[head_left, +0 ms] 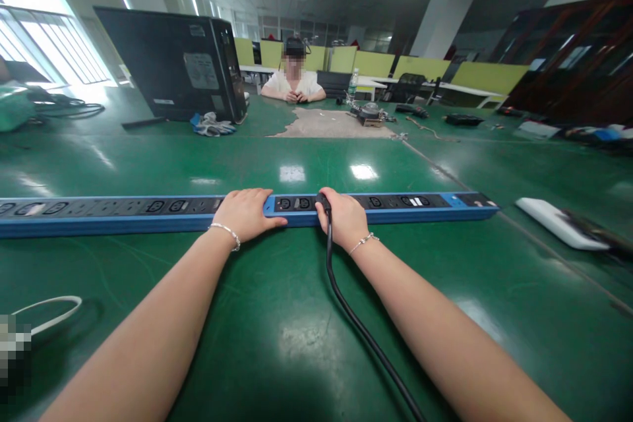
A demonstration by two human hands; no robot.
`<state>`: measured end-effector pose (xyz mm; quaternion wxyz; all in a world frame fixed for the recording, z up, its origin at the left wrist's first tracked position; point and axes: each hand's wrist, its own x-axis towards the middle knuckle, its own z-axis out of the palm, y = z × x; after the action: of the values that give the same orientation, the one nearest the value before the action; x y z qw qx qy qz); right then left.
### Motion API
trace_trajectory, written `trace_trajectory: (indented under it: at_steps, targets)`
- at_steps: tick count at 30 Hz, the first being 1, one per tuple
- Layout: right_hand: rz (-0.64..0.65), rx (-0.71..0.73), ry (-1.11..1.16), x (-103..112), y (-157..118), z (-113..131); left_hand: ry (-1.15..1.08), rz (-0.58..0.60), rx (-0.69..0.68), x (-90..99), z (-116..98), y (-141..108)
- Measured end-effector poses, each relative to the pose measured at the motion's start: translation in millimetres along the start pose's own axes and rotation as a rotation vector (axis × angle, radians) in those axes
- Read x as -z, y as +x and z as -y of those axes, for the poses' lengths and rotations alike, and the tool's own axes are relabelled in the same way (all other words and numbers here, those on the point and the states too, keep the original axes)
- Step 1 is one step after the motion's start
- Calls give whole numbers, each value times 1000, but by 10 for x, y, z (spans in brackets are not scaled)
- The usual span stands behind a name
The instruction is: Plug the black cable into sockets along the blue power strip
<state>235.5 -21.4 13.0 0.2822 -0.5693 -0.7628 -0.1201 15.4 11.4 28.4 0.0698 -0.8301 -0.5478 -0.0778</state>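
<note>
A long blue power strip [237, 219] with a row of black sockets lies across the green table. Over its middle, my left hand [243, 214] grips it, fingers across the top and thumb along the near side. To the right, my right hand [346, 216] closes around the black plug of a power cord [341, 297]. The plug sits at a socket; whether it is fully seated is hidden by my fingers. From it the cord runs down toward me and out of the bottom edge.
Past the strip's right end lies a white device [561, 223]. A white cable loop [54, 313] is at lower left. Farther back stand a black computer case [168, 66], gloves [212, 124] and a bottle [353, 84]. A person [294, 82] sits across the table.
</note>
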Motion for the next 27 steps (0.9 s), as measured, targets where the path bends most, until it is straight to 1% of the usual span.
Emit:
trace_trajectory:
  at_steps: [4, 10, 12, 17, 21, 25, 27]
  targets:
    - [-25, 44, 50, -44, -26, -44, 13, -14, -3, -23, -9, -18]
    - [-34, -32, 82, -78, -14, -28, 22, -8, -1, -20, -24, -3]
    - [-38, -36, 82, -82, -21, -20, 24, -13, 1, -17, -26, -8]
    - [-8, 19, 89, -79, -32, -49, 27, -15, -4, -28, -28, -19]
    - [15, -14, 104, -68, -25, -70, 37, -12, -2, -38, -28, -10]
    - [13, 7, 120, -65, -21, -70, 39, -14, -2, -40, -28, -2]
    - [17, -5, 108, -66, -19, -60, 36, -16, -6, -42, -27, -1]
